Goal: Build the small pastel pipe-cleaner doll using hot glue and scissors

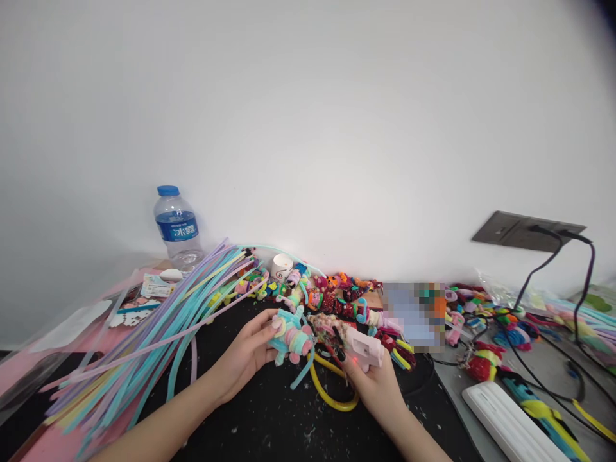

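Rn L hand (243,353) holds fuzzy doll (289,335), R hand (376,385) grips glue gun (364,348).

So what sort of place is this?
Probably a craft workspace: a bundle of fuzzy stems, colourful fuzzy figures near the wall, and what looks like a glue gun in the right hand.

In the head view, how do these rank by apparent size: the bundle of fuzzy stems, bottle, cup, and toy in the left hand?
1. Bundle
2. Bottle
3. Toy
4. Cup

The toy's nearness to the camera likely flatters it against the cup.
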`<state>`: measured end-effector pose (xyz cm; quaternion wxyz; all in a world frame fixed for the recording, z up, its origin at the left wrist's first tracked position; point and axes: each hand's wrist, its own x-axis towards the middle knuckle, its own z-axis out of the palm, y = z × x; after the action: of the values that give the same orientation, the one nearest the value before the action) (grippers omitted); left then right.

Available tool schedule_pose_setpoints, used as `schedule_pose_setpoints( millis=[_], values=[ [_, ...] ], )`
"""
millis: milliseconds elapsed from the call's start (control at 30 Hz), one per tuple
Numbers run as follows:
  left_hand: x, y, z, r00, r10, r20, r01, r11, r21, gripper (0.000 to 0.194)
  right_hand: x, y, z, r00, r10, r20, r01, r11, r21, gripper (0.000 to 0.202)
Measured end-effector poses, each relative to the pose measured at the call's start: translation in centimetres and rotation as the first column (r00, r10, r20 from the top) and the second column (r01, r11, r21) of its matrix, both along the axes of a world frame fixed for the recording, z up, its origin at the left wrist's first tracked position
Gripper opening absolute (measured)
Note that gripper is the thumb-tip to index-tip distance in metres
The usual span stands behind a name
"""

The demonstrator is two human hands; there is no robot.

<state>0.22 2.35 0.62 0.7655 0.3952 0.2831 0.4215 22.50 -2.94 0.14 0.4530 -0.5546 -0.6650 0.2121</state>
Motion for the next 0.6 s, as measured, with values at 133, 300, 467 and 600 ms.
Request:
schedule_pose_setpoints(
  millis=[133, 300, 467, 600],
  values=[
    [-0.03, 0.03, -0.22, 0.999, -0.031, 0.033, 0.031, 0.999, -0.013, 0.018, 0.04, -0.13, -0.14, 1.0, -0.002, -0.01, 0.002, 1.0, 0.01, 0.015],
    [0.0, 0.02, -0.32, 0.998, -0.053, 0.014, 0.053, 0.999, 0.007, 0.023, 0.03, -0.26, -0.39, 1.0, -0.029, 0.007, 0.029, 0.999, 0.039, 0.016],
    [-0.04, 0.0, -0.25, 0.999, -0.052, -0.007, 0.052, 0.999, 0.007, 0.027, -0.09, -0.27, -0.22, 1.0, -0.014, -0.006, 0.014, 0.998, 0.053, 0.018],
    [0.03, -0.12, -0.17, 0.997, -0.073, -0.008, 0.073, 0.997, 0.016, 0.031, -0.17, -0.26, 0.05, 0.999, 0.045, -0.02, -0.043, 0.997, 0.061, 0.018]
  ],
)
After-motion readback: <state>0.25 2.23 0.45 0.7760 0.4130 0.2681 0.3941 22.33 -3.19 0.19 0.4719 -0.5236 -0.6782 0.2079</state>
